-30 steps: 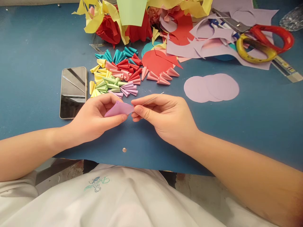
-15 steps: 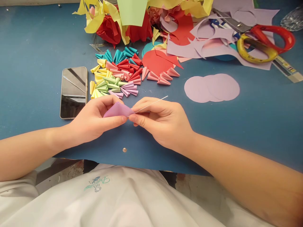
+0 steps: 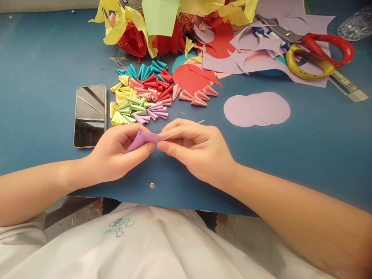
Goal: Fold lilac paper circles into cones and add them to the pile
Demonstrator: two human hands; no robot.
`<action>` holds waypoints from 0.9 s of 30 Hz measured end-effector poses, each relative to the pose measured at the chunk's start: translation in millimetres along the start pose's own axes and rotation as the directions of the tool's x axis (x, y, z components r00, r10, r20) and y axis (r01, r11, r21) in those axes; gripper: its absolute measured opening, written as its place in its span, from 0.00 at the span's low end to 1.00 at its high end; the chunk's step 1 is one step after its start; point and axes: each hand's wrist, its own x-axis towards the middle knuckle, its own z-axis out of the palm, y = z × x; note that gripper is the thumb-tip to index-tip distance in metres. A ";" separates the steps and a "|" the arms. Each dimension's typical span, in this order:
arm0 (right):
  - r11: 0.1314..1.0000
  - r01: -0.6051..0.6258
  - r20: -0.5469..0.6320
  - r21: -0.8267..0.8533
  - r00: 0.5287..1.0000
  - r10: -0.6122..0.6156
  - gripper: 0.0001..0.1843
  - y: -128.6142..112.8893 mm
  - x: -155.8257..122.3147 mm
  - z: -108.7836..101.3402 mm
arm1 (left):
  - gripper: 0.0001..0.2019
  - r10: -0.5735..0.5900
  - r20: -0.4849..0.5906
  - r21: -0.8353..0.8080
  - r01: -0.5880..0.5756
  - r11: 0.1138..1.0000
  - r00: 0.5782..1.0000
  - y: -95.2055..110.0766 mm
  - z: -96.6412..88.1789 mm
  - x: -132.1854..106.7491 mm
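Note:
My left hand (image 3: 116,153) is closed on a piece of purple paper (image 3: 142,138) that is curling into a cone, thumb on top and fingers below. My right hand (image 3: 197,149) pinches a thin pale stick (image 3: 183,130) whose near end meets the paper's tip; the stick slants up to the right. Both hands hover just above the blue table (image 3: 43,69). Right behind them lies a pile of small rolled paper cones (image 3: 142,95) in teal, red, pink, yellow, green and purple.
A phone (image 3: 90,115) lies face up left of the cones. Two overlapping purple paper circles (image 3: 257,109) lie to the right. Further back are coloured paper scraps (image 3: 174,27), red-and-yellow scissors (image 3: 314,52) and a ruler (image 3: 347,85). The table's near edge (image 3: 162,201) is at my lap.
The purple paper has been rolled tighter around the stick, from a flat flap into a narrower cone. Both hands shifted slightly down and toward each other.

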 end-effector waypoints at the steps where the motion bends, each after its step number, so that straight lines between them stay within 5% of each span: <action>1: 1.000 -0.003 0.003 0.011 1.000 0.003 0.04 0.2 0.5 0.1 | 0.06 -0.024 0.004 -0.010 0.024 1.000 1.000 0.3 -1.1 0.2; 11: 0.990 0.144 0.039 0.002 0.989 -0.144 0.02 5.0 -1.2 1.7 | 0.09 -0.257 0.165 -0.387 0.302 0.871 0.952 -4.7 0.5 3.4; 16: 0.985 0.164 0.040 -0.050 0.986 -0.162 0.03 4.6 -4.8 1.4 | 0.12 -0.243 0.187 -0.355 0.296 0.887 0.952 -2.8 -0.9 4.7; 23: 0.997 -0.008 -0.011 0.072 1.000 0.009 0.12 0.7 -3.1 5.8 | 0.13 -0.212 0.160 -0.281 0.250 0.927 0.964 -5.9 -2.1 3.8; 27: 0.986 -0.055 -0.001 0.155 0.998 0.056 0.07 -0.1 -1.6 6.9 | 0.12 -0.185 0.159 -0.263 0.222 0.939 0.970 -5.0 -1.9 4.2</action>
